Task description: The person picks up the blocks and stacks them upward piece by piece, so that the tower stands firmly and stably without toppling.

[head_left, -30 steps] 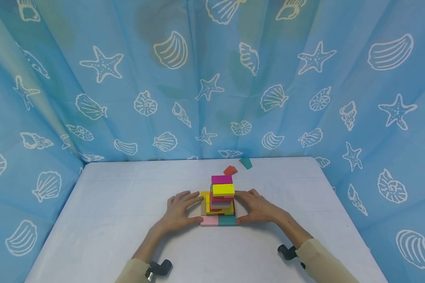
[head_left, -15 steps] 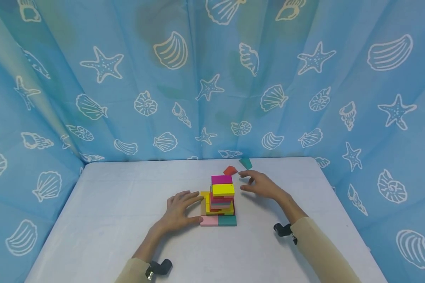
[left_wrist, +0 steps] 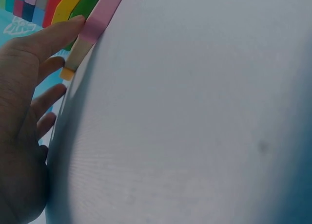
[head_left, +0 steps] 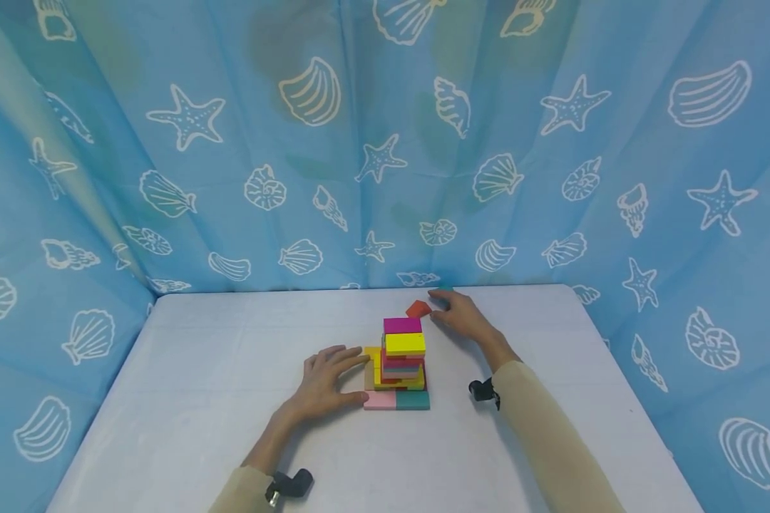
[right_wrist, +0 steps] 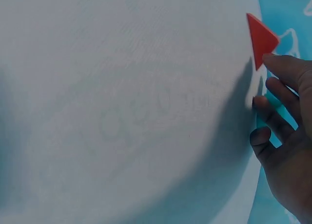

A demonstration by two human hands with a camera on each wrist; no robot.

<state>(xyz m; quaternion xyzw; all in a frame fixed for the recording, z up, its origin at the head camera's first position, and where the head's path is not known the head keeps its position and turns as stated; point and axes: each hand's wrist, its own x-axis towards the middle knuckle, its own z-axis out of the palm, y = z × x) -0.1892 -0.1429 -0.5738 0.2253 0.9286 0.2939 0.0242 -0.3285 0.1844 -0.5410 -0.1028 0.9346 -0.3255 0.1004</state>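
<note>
A tower of coloured blocks [head_left: 403, 345] stands mid-table on a flat base of blocks, with a pink block [head_left: 380, 401] and a teal block [head_left: 413, 401] along its front. My left hand [head_left: 326, 381] lies at the base's left side, fingers spread; in the left wrist view the thumb reaches the pink block's edge. Behind the tower, my right hand [head_left: 465, 315] is at a red angular block [head_left: 418, 308], its thumb and index finger apart. In the right wrist view a fingertip overlaps the red block [right_wrist: 262, 41]; whether it touches is unclear.
A teal block [head_left: 445, 289] shows partly behind the right hand at the table's back edge. The white table [head_left: 231, 342] is backed by a blue curtain [head_left: 372, 199] with shell and starfish prints.
My right hand has left the tower's right side and moved back to the red block, now partly covering the rear teal block. My left hand stays in place.
</note>
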